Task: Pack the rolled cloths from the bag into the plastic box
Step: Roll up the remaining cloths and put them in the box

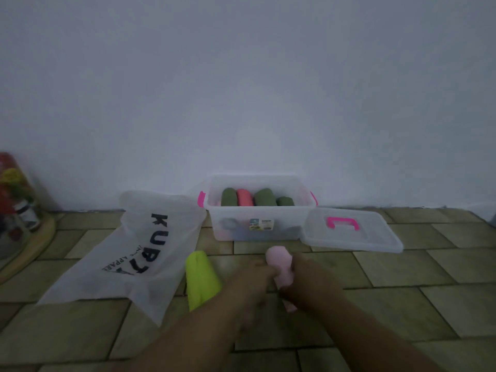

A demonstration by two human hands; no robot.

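Note:
A clear plastic box (257, 232) with pink latches stands against the wall, holding several rolled cloths in green and red (244, 197). Both hands are on a pale pink rolled cloth (279, 264) just in front of the box. My left hand (252, 280) grips its left side, and my right hand (308, 283) grips its right side. A lime green rolled cloth (201, 280) lies on the floor left of my hands. The white bag (128, 259) with dark lettering lies flat further left.
The box's clear lid (351, 232) with a pink handle leans on the floor at the box's right. A glass jar with colourful contents (16, 200) sits on a round wooden board at the far left. The floor is tiled, and a plain wall rises behind.

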